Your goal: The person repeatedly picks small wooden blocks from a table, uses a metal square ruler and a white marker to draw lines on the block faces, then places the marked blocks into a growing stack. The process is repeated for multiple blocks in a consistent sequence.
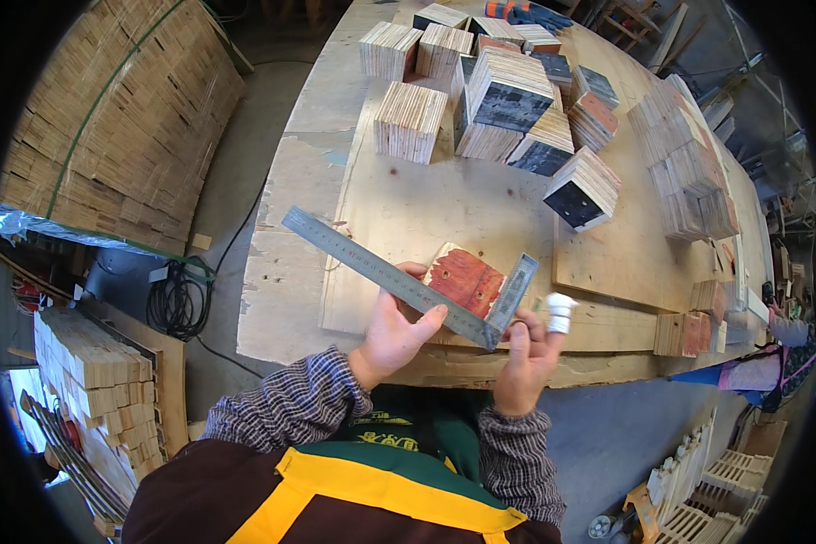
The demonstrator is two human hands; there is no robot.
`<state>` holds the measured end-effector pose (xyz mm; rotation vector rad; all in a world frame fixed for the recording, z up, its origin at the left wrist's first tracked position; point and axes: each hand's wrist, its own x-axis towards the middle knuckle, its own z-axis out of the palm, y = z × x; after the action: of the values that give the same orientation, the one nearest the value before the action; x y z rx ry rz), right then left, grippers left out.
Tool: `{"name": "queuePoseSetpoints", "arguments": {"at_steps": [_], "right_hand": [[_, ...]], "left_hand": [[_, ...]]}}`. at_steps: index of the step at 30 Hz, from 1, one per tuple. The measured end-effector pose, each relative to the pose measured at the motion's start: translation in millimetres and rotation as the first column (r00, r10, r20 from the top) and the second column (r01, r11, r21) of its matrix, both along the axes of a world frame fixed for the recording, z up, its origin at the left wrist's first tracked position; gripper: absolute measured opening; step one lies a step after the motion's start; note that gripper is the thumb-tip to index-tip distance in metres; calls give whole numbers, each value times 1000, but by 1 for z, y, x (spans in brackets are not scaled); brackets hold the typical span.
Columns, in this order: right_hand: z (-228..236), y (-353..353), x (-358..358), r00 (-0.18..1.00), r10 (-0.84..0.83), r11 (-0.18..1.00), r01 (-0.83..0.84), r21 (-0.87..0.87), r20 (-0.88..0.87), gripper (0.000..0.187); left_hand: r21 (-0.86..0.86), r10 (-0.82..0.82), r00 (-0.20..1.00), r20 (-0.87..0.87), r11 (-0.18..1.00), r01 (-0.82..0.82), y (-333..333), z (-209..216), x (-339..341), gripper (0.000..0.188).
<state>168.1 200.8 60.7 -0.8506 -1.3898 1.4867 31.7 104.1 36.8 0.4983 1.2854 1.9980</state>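
Note:
A metal try square with a graduated blade lies across a plywood block with a worn red face. The square's stock runs along the block's right side. My left hand is closed around the block's left side, its thumb on the blade and other fingers partly hidden behind. Near the square's corner, my right hand pinches the stock's lower end with thumb and fingers. One finger of that hand wears a white wrapping and points away from the others.
Loose plywood blocks are heaped across the far side of the worktable. Neat stacks stand at the right, with smaller blocks near the front edge. Wrapped timber, coiled black cable and another wood stack are at the left.

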Motion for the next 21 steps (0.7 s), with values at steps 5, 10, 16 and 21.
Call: {"name": "queuePoseSetpoints", "arguments": {"at_steps": [5, 10, 16, 21], "right_hand": [[41, 7, 22, 998, -17, 986, 25, 163, -53, 41], [50, 0, 12, 969, 237, 951, -246, 185, 67, 28], [47, 1, 10, 965, 227, 947, -250, 203, 131, 25], [48, 3, 11, 963, 229, 949, -253, 188, 141, 22]], "left_hand": [[48, 4, 1000, -6, 999, -4, 0, -1, 2, 55], [42, 34, 998, -49, 999, -32, 0, -4, 2, 55], [39, 50, 997, -57, 998, -48, 0, -8, 4, 55], [47, 63, 994, -86, 997, -59, 0, -10, 3, 54]]}}
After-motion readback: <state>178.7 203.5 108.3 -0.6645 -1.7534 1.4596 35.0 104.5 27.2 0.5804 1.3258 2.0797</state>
